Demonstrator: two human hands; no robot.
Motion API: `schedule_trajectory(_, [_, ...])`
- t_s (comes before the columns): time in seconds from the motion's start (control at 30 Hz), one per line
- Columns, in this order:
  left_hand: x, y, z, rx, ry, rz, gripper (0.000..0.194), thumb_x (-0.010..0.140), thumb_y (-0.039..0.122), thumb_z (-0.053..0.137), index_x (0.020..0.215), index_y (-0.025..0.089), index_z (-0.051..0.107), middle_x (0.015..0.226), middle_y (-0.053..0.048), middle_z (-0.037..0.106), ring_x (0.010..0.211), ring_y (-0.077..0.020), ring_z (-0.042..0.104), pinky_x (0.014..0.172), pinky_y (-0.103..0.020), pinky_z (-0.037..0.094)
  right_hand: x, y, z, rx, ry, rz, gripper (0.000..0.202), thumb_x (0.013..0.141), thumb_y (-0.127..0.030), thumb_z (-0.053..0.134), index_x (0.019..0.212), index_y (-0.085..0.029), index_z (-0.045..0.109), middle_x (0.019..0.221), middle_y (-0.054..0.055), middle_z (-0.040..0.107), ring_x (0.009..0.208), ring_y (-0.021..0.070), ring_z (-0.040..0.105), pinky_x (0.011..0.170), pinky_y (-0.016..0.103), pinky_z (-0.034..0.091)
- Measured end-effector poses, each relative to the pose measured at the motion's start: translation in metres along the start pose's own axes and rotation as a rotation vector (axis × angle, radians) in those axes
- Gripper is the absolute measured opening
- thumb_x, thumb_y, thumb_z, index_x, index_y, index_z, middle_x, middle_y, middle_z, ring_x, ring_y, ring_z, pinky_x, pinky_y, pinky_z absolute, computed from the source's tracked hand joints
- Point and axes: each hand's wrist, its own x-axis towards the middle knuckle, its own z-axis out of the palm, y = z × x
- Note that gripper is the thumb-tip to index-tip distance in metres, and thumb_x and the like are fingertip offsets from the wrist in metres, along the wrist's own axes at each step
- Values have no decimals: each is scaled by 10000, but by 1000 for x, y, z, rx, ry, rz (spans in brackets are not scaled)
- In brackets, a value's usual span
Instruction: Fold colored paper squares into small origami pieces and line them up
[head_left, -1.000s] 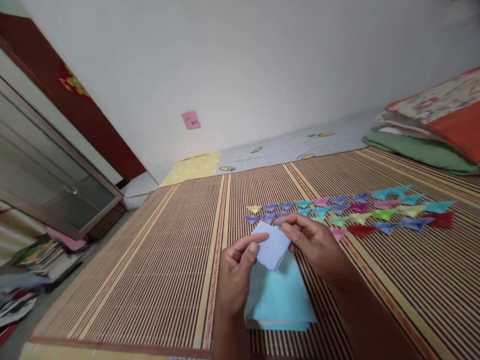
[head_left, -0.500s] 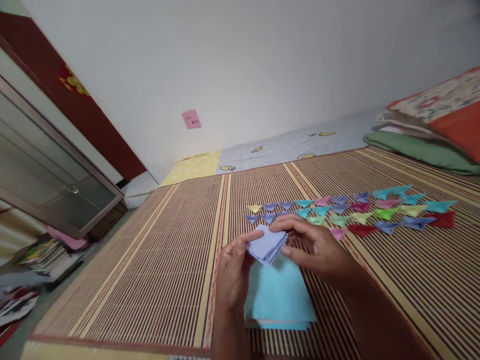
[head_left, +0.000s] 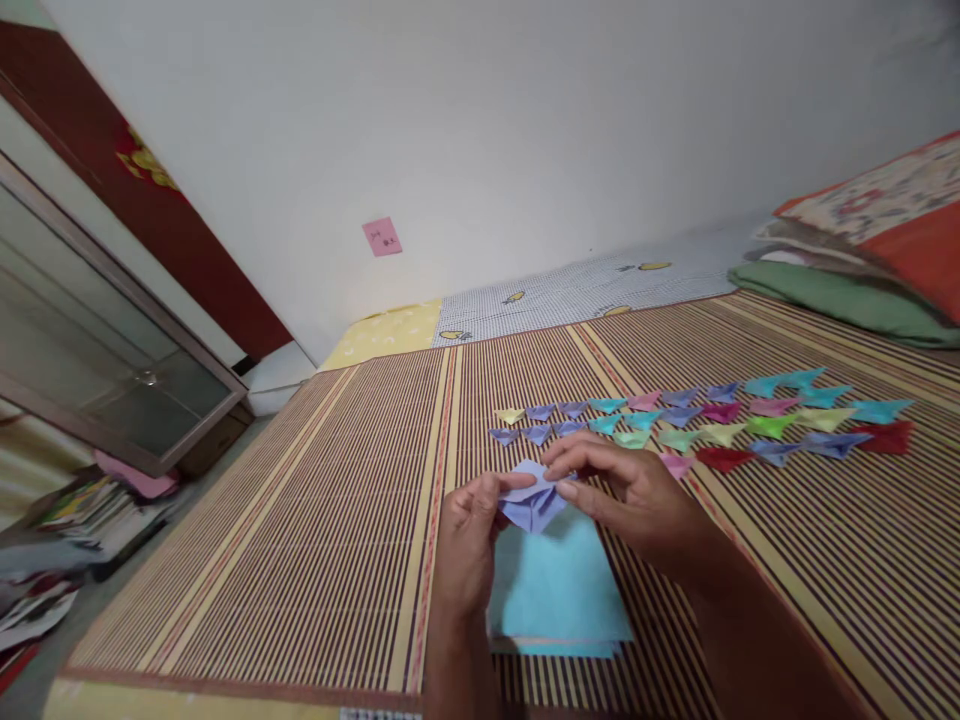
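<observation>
Though barely apart, left fingers [head_left: 517,481] and right fingers [head_left: 583,458] with lavender paper [head_left: 532,513] in grip.

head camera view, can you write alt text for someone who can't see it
A person's left hand holds a partly folded purple paper while the right hand touches its edge, over a turquoise-topped paper stack on a striped mat. Small colourful folded paper shapes lie in rows beyond.
</observation>
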Motion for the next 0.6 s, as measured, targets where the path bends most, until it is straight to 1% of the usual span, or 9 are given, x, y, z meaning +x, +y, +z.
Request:
schedule_trajectory(0.07, [1,-1,-1,9,-8,7,454,908,556,675,953,128,818,818,-95,773,739,-181,673,722,-281,491,1,-1,1,-6,11,7,135,931,-269,638,839,-235,730,979,59,729,966,230,680,850,381,509])
schedule_trajectory(0.13, [2,-3,-2,10,-6,20,429,868,553,725,940,139,812,807,-79,768,729,-173,665,714,-274,490,1,0,3,-3,40,12,166,944,-284,627,811,-231,712,942,57,727,937,227,677,826,377,510])
schedule_trajectory(0.2, [3,-4,-3,-2,17,7,377,776,496,834,934,155,803,798,-59,766,705,-165,660,694,-267,493,1,2,5,6,62,11,172,952,-293,625,810,-231,700,930,55,721,929,225,672,821,376,507])
schedule_trajectory(0.27, [4,-4,-3,-7,42,-17,345,696,403,908,921,165,798,801,-47,766,678,-153,653,666,-255,491,1,5,7,10,59,3,145,949,-295,638,840,-235,713,957,54,718,956,226,672,847,380,503])
schedule_trajectory(0.33, [4,-3,-3,10,53,-16,293,695,346,910,899,167,800,771,-35,749,642,-133,627,648,-243,486,1,6,7,6,38,-2,108,935,-283,655,884,-244,742,1020,55,715,1012,230,669,906,392,491])
schedule_trajectory(0.43, [3,-1,-2,66,69,13,229,717,313,891,875,170,807,657,3,678,563,-97,548,601,-215,461,1,9,6,4,26,3,86,905,-259,687,904,-260,773,1114,56,701,1097,242,654,970,406,464])
schedule_trajectory(0.5, [3,0,1,96,108,30,227,687,292,906,853,174,805,641,14,660,538,-83,513,557,-197,435,2,12,8,23,50,12,78,897,-268,700,872,-257,773,1120,59,693,1115,249,645,957,405,465])
schedule_trajectory(0.6, [3,1,9,97,172,69,236,642,299,922,782,166,785,680,6,682,558,-89,527,538,-193,433,3,17,14,81,109,42,132,903,-316,708,810,-231,746,1103,74,681,1114,258,638,927,404,469])
